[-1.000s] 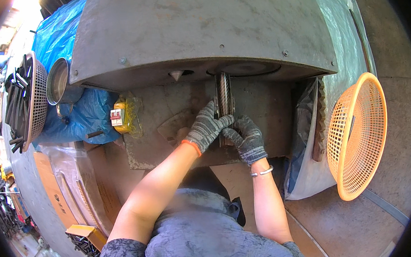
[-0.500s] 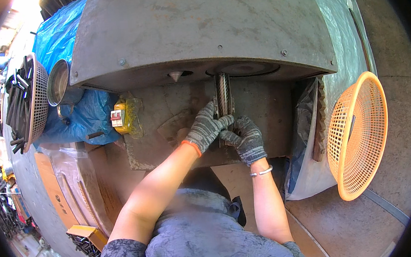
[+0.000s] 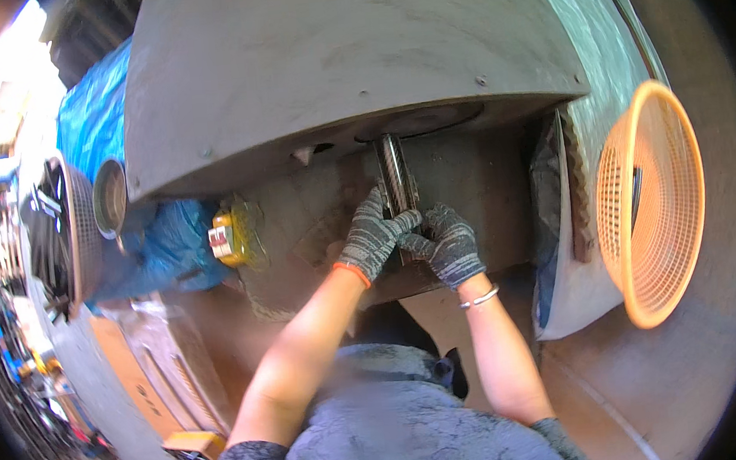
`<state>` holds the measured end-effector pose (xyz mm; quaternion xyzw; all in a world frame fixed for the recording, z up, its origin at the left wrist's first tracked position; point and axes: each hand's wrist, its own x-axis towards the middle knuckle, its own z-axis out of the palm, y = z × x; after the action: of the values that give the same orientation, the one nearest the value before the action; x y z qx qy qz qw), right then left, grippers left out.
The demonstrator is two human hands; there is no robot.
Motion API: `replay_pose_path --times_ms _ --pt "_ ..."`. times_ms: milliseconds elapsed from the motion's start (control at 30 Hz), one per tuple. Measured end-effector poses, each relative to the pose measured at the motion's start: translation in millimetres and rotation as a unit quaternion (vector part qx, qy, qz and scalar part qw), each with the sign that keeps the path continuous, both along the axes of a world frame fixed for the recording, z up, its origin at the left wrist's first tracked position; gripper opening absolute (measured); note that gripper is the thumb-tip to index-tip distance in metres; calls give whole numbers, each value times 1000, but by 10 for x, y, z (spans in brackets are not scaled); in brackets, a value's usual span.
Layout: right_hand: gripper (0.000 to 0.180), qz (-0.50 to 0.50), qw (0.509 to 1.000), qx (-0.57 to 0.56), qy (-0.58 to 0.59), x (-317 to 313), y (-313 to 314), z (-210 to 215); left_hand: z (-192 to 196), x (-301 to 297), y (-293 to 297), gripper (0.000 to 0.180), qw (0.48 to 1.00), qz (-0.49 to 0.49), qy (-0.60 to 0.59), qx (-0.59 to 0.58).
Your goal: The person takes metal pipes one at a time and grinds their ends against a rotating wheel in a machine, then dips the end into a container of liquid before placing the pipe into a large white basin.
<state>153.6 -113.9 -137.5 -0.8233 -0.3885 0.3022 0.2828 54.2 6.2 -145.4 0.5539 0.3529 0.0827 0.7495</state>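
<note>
A shiny metal tube (image 3: 393, 169) with a slanting pattern of reflections runs from my hands up to a dark round disc (image 3: 420, 122) under the grey metal housing (image 3: 344, 41). My left hand (image 3: 376, 240), in a grey striped knit glove with an orange cuff, is closed around the tube's near part from the left. My right hand (image 3: 447, 248), gloved alike, has its fingers curled at the near end, its thumb against the left hand's fingertips. The fingers hide that end. Whether the tube's far end touches the disc, I cannot tell.
A pointed metal cone (image 3: 303, 155) pokes out of the housing left of the disc. A yellow switch box (image 3: 229, 237) sits on the left. An orange plastic basket (image 3: 624, 210) stands at right. Black tubes fill another basket (image 3: 84, 226) at far left, beside a metal pot (image 3: 110, 198).
My view has turned a little, so the surroundings appear shifted and tilted. Both hands stay at the near end of the metal tube, with little change in their grip.
</note>
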Motion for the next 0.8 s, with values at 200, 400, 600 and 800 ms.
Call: replay_pose_path --times_ms 200,400,600,800 --pt "43 -10 999 3 -33 24 11 43 13 48 -6 37 1000 -3 -4 -11" --pt "45 24 999 -10 -44 58 -1 35 -16 52 -13 36 1000 6 -11 -10" --pt "43 24 997 11 -71 26 -25 -17 -69 4 -17 36 999 14 4 -29" --pt "44 11 998 -37 -40 38 45 120 -70 30 -29 35 1000 15 -6 -2"
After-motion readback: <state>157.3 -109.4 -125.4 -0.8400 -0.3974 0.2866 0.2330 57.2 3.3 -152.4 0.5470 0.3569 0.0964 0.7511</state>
